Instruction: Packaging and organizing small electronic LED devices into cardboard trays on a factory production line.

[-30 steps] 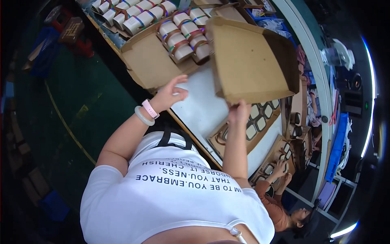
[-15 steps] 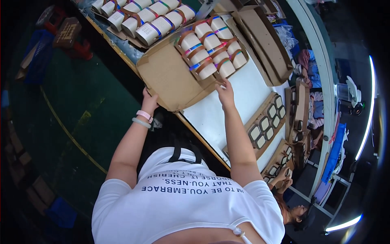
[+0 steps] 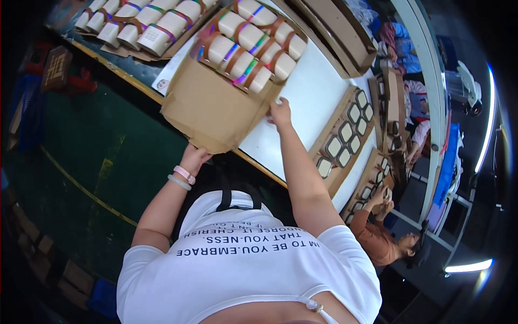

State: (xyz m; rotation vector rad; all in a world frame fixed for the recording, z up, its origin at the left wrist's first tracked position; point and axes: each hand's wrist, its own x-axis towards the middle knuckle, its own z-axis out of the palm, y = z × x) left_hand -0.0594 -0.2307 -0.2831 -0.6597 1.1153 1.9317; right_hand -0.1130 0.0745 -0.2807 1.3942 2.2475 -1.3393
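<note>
A shallow cardboard tray (image 3: pixel 208 110) lies tilted at the table's front edge, its near corner jutting past it. Its far part carries several cream-coloured rounded containers (image 3: pixel 232 24) with brown straps and shiny multicoloured bands, while the near part is bare cardboard. My left hand (image 3: pixel 195 157) grips the near left edge, thumb on top and fingers partly hidden beneath. On the tray's right side my right hand (image 3: pixel 279 113) pinches the edge, its fingertips partly out of sight.
Similar strapped containers (image 3: pixel 162 35) lie in rows at the far left. Long empty cardboard boxes (image 3: pixel 337 40) stand beyond the tray. Trays of dark-rimmed pieces (image 3: pixel 341 143) line the right side, where a co-worker (image 3: pixel 377 237) handles one. A red stool (image 3: pixel 78 81) stands on the green floor.
The loaded tray has come nearer to me and left in the picture, both hands still on it. The whole view has also shifted, with the far containers now further left.
</note>
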